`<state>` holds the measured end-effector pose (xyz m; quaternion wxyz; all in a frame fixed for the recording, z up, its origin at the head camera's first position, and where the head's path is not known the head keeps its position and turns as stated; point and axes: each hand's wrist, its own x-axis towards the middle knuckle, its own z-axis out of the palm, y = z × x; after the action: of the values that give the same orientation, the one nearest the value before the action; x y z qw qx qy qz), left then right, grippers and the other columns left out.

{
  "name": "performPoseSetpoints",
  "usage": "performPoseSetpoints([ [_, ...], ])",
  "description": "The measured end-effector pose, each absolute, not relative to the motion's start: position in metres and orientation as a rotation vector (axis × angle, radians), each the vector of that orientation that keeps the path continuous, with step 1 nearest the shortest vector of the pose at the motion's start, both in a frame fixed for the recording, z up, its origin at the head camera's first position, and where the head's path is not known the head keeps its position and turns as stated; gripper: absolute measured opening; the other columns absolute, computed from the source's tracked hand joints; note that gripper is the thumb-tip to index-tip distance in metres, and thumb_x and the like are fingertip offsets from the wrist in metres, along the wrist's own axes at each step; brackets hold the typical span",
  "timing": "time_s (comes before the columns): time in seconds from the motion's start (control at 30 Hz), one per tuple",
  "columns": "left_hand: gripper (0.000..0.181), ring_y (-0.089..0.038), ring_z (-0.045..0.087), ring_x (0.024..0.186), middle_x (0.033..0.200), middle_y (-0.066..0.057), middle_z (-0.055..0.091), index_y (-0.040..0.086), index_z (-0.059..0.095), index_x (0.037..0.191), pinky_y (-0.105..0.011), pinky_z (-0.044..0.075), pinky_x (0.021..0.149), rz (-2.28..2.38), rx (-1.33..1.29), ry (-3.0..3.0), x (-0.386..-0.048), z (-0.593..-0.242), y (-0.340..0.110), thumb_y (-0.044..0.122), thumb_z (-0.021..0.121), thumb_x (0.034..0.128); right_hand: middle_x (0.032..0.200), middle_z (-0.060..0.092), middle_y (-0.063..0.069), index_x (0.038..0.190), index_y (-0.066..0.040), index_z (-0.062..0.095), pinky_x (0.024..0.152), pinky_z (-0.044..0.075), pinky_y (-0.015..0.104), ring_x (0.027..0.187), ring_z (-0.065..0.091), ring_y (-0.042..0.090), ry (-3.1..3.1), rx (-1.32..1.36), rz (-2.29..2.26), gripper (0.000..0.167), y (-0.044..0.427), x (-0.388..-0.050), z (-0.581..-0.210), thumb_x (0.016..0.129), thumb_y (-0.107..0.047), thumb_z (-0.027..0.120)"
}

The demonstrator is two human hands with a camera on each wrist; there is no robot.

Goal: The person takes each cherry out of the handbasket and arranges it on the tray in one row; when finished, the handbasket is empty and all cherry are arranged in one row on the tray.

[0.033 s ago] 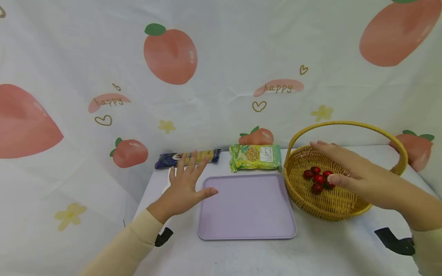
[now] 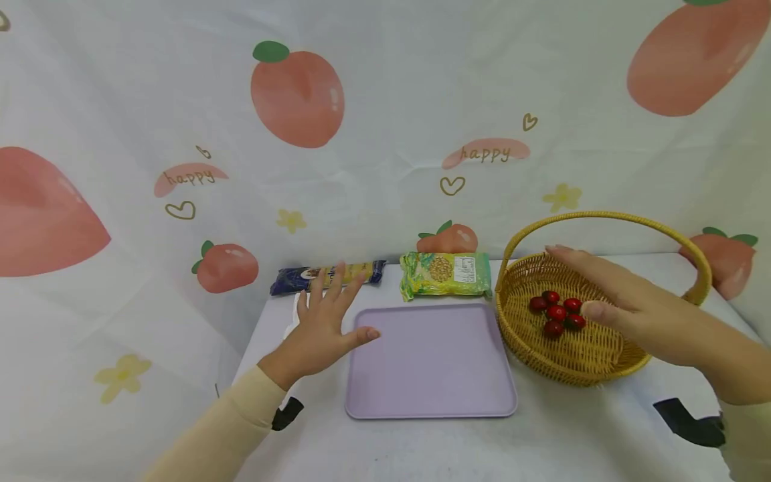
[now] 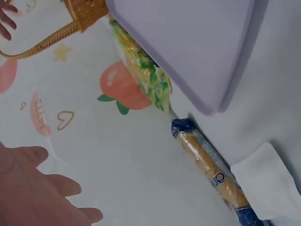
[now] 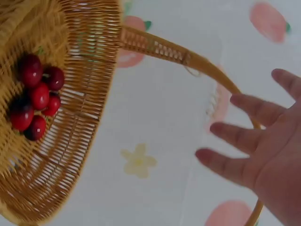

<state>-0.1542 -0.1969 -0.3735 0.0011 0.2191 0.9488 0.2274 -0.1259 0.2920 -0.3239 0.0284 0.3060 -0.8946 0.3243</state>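
My left hand (image 2: pixel 313 338) hovers with fingers spread just left of a lilac tray (image 2: pixel 430 361), holding nothing. Its fingertips overlap a blue-and-yellow packet (image 2: pixel 355 273) in the head view. My right hand (image 2: pixel 650 314) has straight fingers and hangs over the right part of a wicker basket (image 2: pixel 557 371), also holding nothing. Inside the basket lies a cluster of glossy, dark red, cherry-like fruits (image 4: pixel 39 96). The basket's arched handle (image 4: pixel 207 66) passes behind the right fingers in the right wrist view. A green-and-yellow food packet (image 2: pixel 446 274) lies behind the tray.
A white, soft-looking folded item (image 3: pixel 265 181) lies beside the blue-and-yellow packet, mostly hidden by the left hand in the head view. A fruit-printed white cloth (image 2: pixel 385 167) hangs behind the white table (image 2: pixel 421 448). The basket stands close to the tray's right edge.
My right hand has shifted very slightly to the right, showing more of the red fruits. The left hand and the objects look unmoved.
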Motion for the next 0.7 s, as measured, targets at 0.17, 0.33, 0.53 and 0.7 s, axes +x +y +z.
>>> performPoseSetpoints([
  [0.17, 0.108, -0.043, -0.015, 0.162, 0.181, -0.010, -0.004, 0.028, 0.018, 0.177, -0.081, -0.007, 0.115, 0.896, 0.791, 2.938, -0.157, -0.378, -0.194, 0.092, 0.043, 0.0940, 0.176, 0.031, 0.007, 0.174, -0.015, 0.028, 0.114, 0.019, 0.020, 0.158, 0.026, 0.018, -2.531, 0.990, 1.414, 0.065, 0.310, -0.123, -0.336, 0.118, -0.048, 0.035],
  [0.33, 0.113, -0.045, -0.011, 0.162, 0.181, -0.008, -0.002, 0.023, 0.016, 0.177, -0.083, -0.006, 0.114, 1.075, 0.843, 2.864, -0.158, -0.379, -0.189, 0.095, 0.034, 0.0921, 0.173, 0.038, 0.007, 0.172, -0.008, 0.028, 0.109, 0.028, 0.027, 0.154, 0.031, 0.027, -2.254, 1.067, 1.783, 0.077, 0.333, -0.136, -0.350, 0.115, -0.058, 0.032],
  [0.53, 0.111, -0.048, 0.001, 0.162, 0.181, -0.008, 0.006, 0.015, 0.018, 0.176, -0.083, -0.001, 0.114, 1.294, 0.960, 2.783, -0.158, -0.387, -0.182, 0.091, 0.032, 0.0966, 0.170, 0.040, 0.018, 0.170, 0.002, 0.019, 0.106, 0.038, 0.029, 0.153, 0.035, 0.032, -1.887, 1.282, 2.006, 0.068, 0.355, -0.142, -0.353, 0.118, -0.041, 0.026],
  [0.7, 0.110, -0.038, 0.013, 0.162, 0.179, -0.009, 0.018, 0.012, 0.021, 0.175, -0.073, 0.011, 0.122, 1.477, 1.009, 2.660, -0.158, -0.397, -0.172, 0.089, 0.034, 0.0972, 0.168, 0.042, 0.019, 0.172, -0.002, 0.021, 0.102, 0.046, 0.022, 0.147, 0.042, 0.033, -1.895, 0.858, 1.959, 0.058, 0.378, -0.133, -0.361, 0.121, -0.027, 0.033],
])
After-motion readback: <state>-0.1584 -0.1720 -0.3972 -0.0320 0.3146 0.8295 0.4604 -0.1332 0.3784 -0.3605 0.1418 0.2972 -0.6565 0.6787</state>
